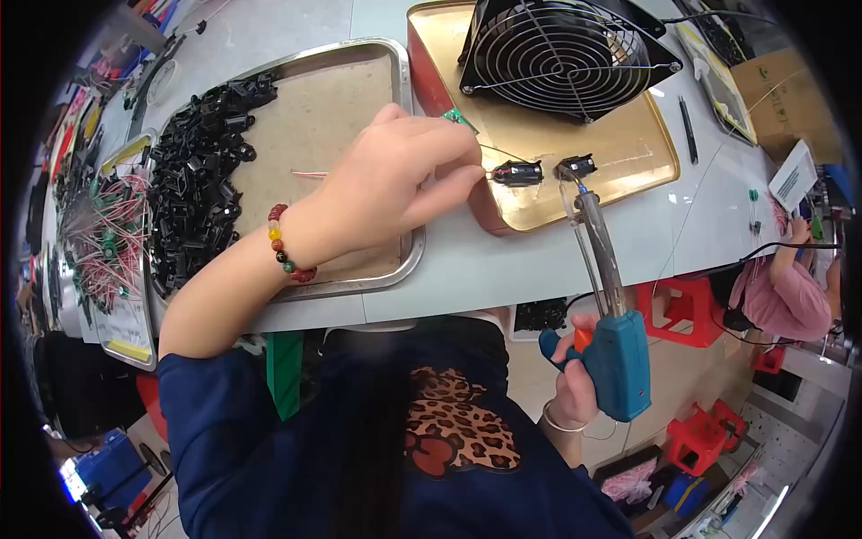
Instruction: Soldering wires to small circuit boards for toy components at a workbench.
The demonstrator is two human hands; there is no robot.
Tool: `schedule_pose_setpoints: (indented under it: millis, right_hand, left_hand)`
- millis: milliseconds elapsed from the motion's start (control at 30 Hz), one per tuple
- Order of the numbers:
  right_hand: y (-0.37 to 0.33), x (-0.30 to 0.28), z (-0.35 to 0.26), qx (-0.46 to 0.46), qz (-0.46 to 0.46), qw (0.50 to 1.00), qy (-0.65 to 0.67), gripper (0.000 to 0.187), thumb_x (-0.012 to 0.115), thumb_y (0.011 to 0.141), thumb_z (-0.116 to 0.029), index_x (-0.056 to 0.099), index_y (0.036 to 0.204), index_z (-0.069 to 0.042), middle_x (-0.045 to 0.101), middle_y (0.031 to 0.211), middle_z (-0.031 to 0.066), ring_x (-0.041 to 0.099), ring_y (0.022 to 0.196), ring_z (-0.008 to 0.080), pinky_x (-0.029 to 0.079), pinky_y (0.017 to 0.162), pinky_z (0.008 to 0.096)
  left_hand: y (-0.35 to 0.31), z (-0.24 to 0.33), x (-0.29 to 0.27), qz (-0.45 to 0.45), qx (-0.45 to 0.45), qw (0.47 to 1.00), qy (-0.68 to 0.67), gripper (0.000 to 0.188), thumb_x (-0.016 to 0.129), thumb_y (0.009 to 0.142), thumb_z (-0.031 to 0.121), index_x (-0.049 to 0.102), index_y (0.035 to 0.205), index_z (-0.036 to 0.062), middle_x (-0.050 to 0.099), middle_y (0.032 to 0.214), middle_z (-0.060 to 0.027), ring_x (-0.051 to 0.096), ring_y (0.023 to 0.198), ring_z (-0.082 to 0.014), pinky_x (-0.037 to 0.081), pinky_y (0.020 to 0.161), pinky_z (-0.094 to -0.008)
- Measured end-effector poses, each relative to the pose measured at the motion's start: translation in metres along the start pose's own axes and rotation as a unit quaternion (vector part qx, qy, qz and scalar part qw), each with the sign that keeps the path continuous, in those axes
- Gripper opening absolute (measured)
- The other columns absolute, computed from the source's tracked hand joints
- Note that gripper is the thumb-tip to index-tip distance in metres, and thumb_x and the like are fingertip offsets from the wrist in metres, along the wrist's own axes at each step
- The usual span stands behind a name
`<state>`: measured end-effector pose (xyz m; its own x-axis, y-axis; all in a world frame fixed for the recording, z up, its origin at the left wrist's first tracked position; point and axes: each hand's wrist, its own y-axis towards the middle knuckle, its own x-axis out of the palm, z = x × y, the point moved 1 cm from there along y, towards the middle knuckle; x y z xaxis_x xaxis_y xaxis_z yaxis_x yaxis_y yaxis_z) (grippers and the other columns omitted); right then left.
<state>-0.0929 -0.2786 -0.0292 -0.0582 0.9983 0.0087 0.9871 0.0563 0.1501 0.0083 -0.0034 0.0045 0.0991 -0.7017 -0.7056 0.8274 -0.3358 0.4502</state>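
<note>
My left hand [395,171] reaches over the tray's right edge, its fingers pinched on thin wires that lead to a small black plastic housing [519,173]. A small green circuit board [460,120] shows just above its knuckles. Pinkish wire ends [310,174] stick out beside the left wrist. My right hand [575,382] is wrapped round the handle of a teal soldering gun [620,359], index finger by the orange trigger. The gun points up, its tip close to a second black housing [576,166] on the gold tin lid; whether they touch I cannot tell.
A metal tray [409,260] holds a heap of black housings [202,171]. A black fan [561,58] stands on the gold tin lid [660,148]. Further left, another tray [135,352] carries wired boards. A black pen [688,130] lies right. Another person [790,292] sits at far right.
</note>
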Motion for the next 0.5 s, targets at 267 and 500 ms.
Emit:
schedule_pose_setpoints:
  millis: [267,500]
  right_hand:
    - [-0.002,-0.003,-0.002,-0.006,0.028,0.999,0.021,0.058,0.062,0.071,-0.015,0.043,0.122,0.007,0.055,0.109,0.0222,0.053,0.064,0.0185,0.044,0.058,0.0253]
    - [-0.001,-0.009,-0.002,-0.010,0.001,0.997,0.076,0.050,0.067,0.074,-0.016,0.050,0.118,0.001,0.056,0.113,0.0132,0.055,0.071,0.0154,0.044,0.065,0.0255]
  left_hand:
    - [0.008,0.013,-0.016,0.085,-0.048,0.995,-0.018,0.021,0.065,0.078,0.022,0.056,0.089,0.0066,0.057,0.076,-0.0039,0.054,0.066,-0.0184,0.037,0.066,-0.0305]
    - [0.016,0.008,-0.030,-0.119,-0.199,0.967,-0.109,0.028,0.069,0.080,0.021,0.055,0.097,0.0043,0.056,0.073,-0.0068,0.053,0.067,-0.0167,0.042,0.059,-0.0278]
